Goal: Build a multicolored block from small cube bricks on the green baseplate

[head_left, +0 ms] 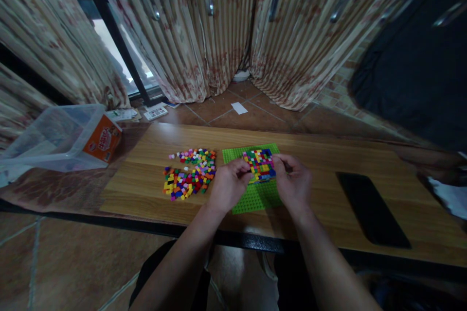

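A flat block of multicoloured toy bricks [261, 163] is over the upper part of a green studded baseplate [250, 202]. At the block's left edge is my left hand [229, 182], thumb and fingers closed on it. My right hand [295, 182] pinches the block's right edge near its upper corner. My fingers hide parts of both side edges. Whether the block touches the baseplate or is raised a little, I cannot tell. Left of my left hand, many small loose bricks [195, 175] in mixed colours lie spread on the wooden table [146, 194].
A black flat slab-like object [372, 209] lies on the table at the right. A clear plastic bin [69, 138] with an orange label stands at the far left. Curtains [211, 43] hang behind, and a white paper [239, 108] lies on the tiled floor beyond the table.
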### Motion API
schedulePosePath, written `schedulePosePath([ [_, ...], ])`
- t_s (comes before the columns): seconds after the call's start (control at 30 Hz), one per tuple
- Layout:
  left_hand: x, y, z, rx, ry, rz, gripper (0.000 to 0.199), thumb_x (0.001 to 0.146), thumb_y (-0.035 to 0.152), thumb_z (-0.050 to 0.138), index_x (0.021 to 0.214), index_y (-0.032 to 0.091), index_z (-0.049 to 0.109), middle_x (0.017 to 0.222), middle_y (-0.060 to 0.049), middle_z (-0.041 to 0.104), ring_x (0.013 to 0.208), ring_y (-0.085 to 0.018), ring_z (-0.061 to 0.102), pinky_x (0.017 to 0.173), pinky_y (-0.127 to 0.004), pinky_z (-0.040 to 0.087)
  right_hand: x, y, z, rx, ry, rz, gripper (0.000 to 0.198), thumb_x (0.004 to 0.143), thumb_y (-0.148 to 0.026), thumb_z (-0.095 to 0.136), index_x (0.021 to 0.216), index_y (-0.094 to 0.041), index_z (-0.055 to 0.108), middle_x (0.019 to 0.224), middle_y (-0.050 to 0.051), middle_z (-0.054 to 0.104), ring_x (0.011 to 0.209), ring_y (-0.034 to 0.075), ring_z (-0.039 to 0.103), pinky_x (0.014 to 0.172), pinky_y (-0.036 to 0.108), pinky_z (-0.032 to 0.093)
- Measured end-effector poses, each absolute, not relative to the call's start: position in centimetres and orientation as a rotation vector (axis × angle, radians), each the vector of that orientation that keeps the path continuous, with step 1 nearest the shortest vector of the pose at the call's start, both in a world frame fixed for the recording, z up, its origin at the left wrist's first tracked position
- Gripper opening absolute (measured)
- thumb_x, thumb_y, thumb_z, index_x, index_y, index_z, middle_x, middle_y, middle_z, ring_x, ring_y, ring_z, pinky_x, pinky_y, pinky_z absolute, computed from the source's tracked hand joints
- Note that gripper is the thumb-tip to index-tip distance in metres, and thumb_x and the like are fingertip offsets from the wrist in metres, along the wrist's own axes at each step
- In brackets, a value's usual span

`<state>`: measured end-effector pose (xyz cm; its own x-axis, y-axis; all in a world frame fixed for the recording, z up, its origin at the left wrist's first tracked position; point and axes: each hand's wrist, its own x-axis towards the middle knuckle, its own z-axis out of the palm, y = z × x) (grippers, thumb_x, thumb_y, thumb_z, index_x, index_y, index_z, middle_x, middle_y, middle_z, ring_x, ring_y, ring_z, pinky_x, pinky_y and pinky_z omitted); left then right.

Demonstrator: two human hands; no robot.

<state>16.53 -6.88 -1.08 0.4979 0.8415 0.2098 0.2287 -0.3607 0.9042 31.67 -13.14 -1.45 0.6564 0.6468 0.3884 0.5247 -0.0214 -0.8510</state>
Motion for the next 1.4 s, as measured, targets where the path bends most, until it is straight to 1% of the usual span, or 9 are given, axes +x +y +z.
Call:
schedulePosePath([
  [0.07,16.8,-6.7,-1.3,1.778,0.865,0.868,0.009,0.077,0.014,0.065,0.070,0.018,0.060,0.069,0.001,0.062,0.066,-0.013,0.058,0.062,-0.024,0.045,31.7,-13.2,-1.5,-1.678,-0.975,0.122,0.025,0.086,-0.039,0.056,0.084,-0.021,0.073,0.083,0.005,0.074,0.074,0.020,0.066,0.072,0.035,0.053],
  [0.3,17.0,-6.9,-1.1,1.634,0.814,0.844,0.010,0.075,0.011,0.064,0.068,0.017,0.058,0.065,0.004,0.054,0.062,-0.010,0.052,0.060,-0.021,0.040,31.7,-13.3,-1.3,-1.682,-0.993,0.122,0.025,0.087,-0.037,0.056,0.085,-0.019,0.073,0.082,0.006,0.073,0.074,0.020,0.067,0.071,0.034,0.052],
  [0.77,16.6,-6.9,-1.3,1.865,0.869,0.917,0.009,0.079,0.014,0.062,0.071,0.019,0.064,0.072,0.000,0.064,0.068,-0.013,0.059,0.066,-0.025,0.045,31.7,-13.3,-1.4,-1.684,-0.984,0.132,0.027,0.086,-0.041,0.056,0.085,-0.020,0.074,0.082,0.006,0.074,0.074,0.021,0.067,0.071,0.035,0.053],
  [0.9,16.4,-7.0,-1.1,1.858,0.856,0.911,0.013,0.083,0.015,0.059,0.075,0.019,0.068,0.077,-0.001,0.069,0.071,-0.013,0.062,0.068,-0.025,0.047,31.7,-13.3,-1.5,-1.671,-0.984,0.147,0.026,0.086,-0.041,0.056,0.085,-0.021,0.074,0.084,0.006,0.074,0.076,0.021,0.068,0.072,0.035,0.053],
  [1.03,16.4,-7.0,-1.2,1.729,0.852,0.890,0.015,0.084,0.016,0.056,0.075,0.018,0.069,0.073,-0.001,0.068,0.068,-0.013,0.061,0.065,-0.024,0.046,31.8,-13.3,-1.4,-1.677,-0.953,0.143,0.026,0.085,-0.041,0.058,0.084,-0.020,0.074,0.084,0.006,0.074,0.075,0.021,0.067,0.071,0.035,0.053],
  [1.23,17.0,-6.8,-1.8,1.418,0.877,0.855,0.002,0.074,0.018,0.065,0.073,0.017,0.064,0.064,0.002,0.061,0.058,-0.010,0.057,0.057,-0.022,0.044,32.2,-13.0,-2.0,-1.684,-0.802,0.203,0.026,0.081,-0.040,0.061,0.086,-0.019,0.075,0.085,0.008,0.075,0.076,0.022,0.068,0.072,0.037,0.053],
  [1.3,17.2,-6.7,-1.8,1.293,0.895,0.830,0.005,0.072,0.019,0.066,0.072,0.017,0.062,0.059,0.004,0.058,0.053,-0.010,0.055,0.053,-0.021,0.042,32.4,-12.9,-2.3,-1.682,-0.751,0.257,0.027,0.079,-0.041,0.063,0.086,-0.018,0.075,0.084,0.008,0.076,0.075,0.022,0.068,0.072,0.037,0.053],
  [1.4,17.3,-6.7,-1.6,1.152,0.888,0.792,0.008,0.074,0.021,0.065,0.070,0.016,0.061,0.055,0.004,0.056,0.049,-0.008,0.053,0.051,-0.020,0.042,32.5,-12.8,-2.6,-1.664,-0.706,0.336,0.027,0.076,-0.040,0.065,0.086,-0.018,0.075,0.080,0.007,0.076,0.072,0.021,0.067,0.069,0.037,0.053],
])
